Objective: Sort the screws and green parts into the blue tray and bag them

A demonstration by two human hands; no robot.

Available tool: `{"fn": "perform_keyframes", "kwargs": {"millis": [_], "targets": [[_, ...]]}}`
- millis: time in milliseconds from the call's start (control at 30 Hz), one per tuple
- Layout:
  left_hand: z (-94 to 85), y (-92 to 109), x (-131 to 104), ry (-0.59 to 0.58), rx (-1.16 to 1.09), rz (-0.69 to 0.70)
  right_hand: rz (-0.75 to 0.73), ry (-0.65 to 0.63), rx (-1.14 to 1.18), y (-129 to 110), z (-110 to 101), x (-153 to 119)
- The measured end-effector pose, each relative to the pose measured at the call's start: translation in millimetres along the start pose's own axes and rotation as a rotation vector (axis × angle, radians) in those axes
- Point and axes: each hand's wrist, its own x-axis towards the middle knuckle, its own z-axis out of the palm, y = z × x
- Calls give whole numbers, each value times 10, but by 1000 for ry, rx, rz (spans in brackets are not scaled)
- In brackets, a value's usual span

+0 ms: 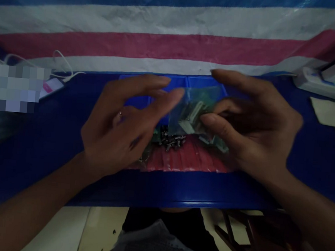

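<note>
Clear plastic bag (175, 120): being held in mid-air between both hands, above the dark blue smooth-surfaced table (165, 187); its thin film is showing pale greenish, oblong, hard-edged parts (192, 114) bunching inside.
Right hand (251, 122): gripping the bag at its right side, thumb pressing the near face, index finger standing raised and apart; this side grip is probably keeping the loose contents together and the left part of the film exposed.
Left hand (123, 126): curling, with a narrow gap between thumb and index finger; the thumb tip is overlapping the bag's left edge in view, but whether it is touching or pinching cannot be told.
Small dark shiny screw-like pieces (172, 142): lying in a loose heap below the bag, presumably within easy reach.
Red glossy plastic packets (188, 158): lying side by side under the heap, creasing lengthwise, apparently serving as a bed.
Second clear packet with pale pieces (216, 143): lying partly behind the right thumb.
Bright blue plastic tray (175, 79): standing beyond the hands, its straight walls dividing it into compartments.
White thin cable (69, 75): looping at far left.
White boxy casing (315, 84): sitting at far right.
Blue, white and pink striped sheet (162, 46): hanging behind, creasing softly.
</note>
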Motion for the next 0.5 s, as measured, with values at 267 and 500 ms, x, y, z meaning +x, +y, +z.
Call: {"fn": "perform_keyframes", "kwargs": {"millis": [267, 500], "targets": [[-187, -22, 41, -191, -84, -43, 209, -229, 321, -12, 24, -27], [-7, 1, -22, -32, -607, -645, -192, -80, -349, 38, -27, -61]]}}
